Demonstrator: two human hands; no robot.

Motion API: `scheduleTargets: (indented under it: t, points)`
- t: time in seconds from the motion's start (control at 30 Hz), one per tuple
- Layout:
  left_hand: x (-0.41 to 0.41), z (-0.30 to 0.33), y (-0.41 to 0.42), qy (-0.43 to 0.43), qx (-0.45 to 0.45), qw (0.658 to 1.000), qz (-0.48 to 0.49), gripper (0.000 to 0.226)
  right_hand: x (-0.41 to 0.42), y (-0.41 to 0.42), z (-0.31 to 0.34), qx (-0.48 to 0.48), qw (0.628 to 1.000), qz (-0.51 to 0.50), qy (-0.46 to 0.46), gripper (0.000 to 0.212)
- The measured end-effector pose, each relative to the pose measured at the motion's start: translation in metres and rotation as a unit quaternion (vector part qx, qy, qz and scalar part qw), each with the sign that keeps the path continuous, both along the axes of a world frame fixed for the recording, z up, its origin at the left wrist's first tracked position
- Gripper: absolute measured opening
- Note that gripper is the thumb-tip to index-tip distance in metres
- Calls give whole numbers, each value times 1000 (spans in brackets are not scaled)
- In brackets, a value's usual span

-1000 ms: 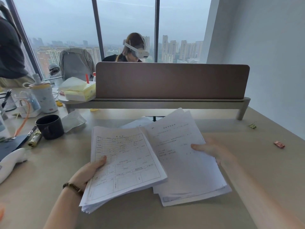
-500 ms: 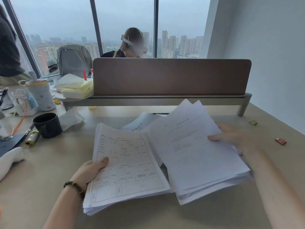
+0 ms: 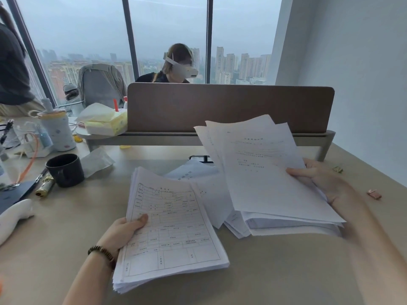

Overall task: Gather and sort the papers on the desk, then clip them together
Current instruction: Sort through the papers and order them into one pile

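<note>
My left hand (image 3: 123, 231) grips the left edge of a thick stack of printed forms (image 3: 171, 230), thumb on top, held just above the desk (image 3: 275, 271). My right hand (image 3: 323, 181) holds a second, looser stack of papers (image 3: 264, 177) by its right edge, raised and tilted with its far sheets fanned out. A few more sheets (image 3: 193, 172) lie on the desk between and under the two stacks. A pink binder clip (image 3: 374, 194) lies on the desk to the right, and a greenish clip (image 3: 338, 169) lies farther back.
A black mug (image 3: 65, 170), a lighter (image 3: 45, 187), a white bottle (image 3: 58, 130), a tissue pack (image 3: 105, 124) and cables crowd the left side. A brown divider panel (image 3: 229, 106) stands behind the papers, with a person seated beyond it. A white wall is to the right.
My right hand has lifted its stack off the desk and carried it right and up, separating it from the left stack. My left hand keeps its grip on the forms.
</note>
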State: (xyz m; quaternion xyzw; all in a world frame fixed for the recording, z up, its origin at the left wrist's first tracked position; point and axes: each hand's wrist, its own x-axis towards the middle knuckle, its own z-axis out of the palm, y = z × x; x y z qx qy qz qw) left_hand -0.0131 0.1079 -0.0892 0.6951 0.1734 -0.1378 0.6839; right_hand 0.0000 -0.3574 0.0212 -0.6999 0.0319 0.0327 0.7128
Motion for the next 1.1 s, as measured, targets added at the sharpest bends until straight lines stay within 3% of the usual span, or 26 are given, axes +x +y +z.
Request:
scheduleTargets:
  t: [0.07, 0.2, 0.27, 0.4, 0.5, 0.63, 0.7, 0.8, 0.97, 1.1]
  points:
    - [-1, 1, 0, 4, -2, 1000, 0, 32, 12, 17, -9, -29, 999, -22, 14, 21]
    - [-1, 4, 7, 12, 4, 1000, 7, 32, 46, 43, -36, -98, 993, -50, 43, 29]
    - [-1, 5, 13, 15, 0, 1000, 17, 31, 62, 54, -51, -177, 981, -51, 54, 29]
    - [-2, 6, 25, 21, -21, 998, 64, 31, 84, 65, -78, -450, 890, -35, 62, 24]
    - [-4, 6, 25, 21, -71, 991, 109, 27, 85, 71, -82, -545, 835, -24, 74, 14]
    - [-4, 8, 21, 29, -126, 984, 121, 26, 89, 73, -77, -548, 834, -10, 68, 36]
    - [-3, 8, 19, 39, -131, 986, 95, 32, 93, 73, -74, -517, 852, 4, 81, 57]
    - [-3, 10, 11, 56, -141, 987, 57, 38, 92, 75, -73, -459, 876, 61, 131, 66]
    - [-7, 8, -2, 31, -160, 985, 47, 44, 68, 84, -79, -348, 928, 84, 102, 37]
    - [-11, 9, -17, -43, -121, 990, 60, 28, 52, 80, -92, -232, 969, 61, 53, 33]
